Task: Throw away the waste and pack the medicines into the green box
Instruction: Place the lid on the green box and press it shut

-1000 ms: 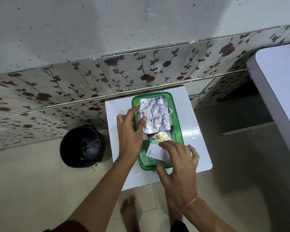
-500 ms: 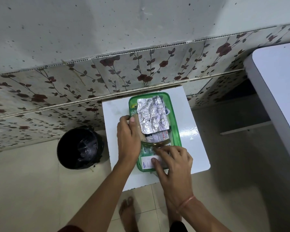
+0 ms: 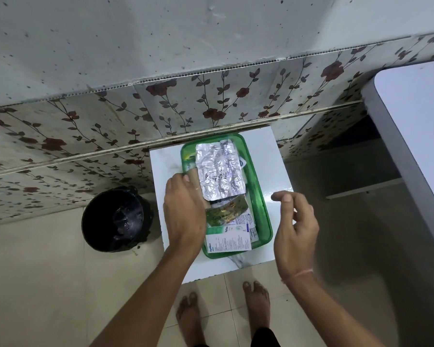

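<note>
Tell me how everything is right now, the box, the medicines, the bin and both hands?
Green box: open, on the white table, filled with medicines.
Foil strip: crinkled, lying on top at the far end.
Green sachet: lying in the middle.
White carton: lying flat at the near end.
Bin: open, black liner, on the floor.
Left hand: resting on the box's left edge.
Right hand: empty, fingers loose, beside the box.

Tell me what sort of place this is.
Probably a room in a home: a tiled floor, rose-patterned wall panels, a black lined bin beside a small white table, and bare feet.
</note>
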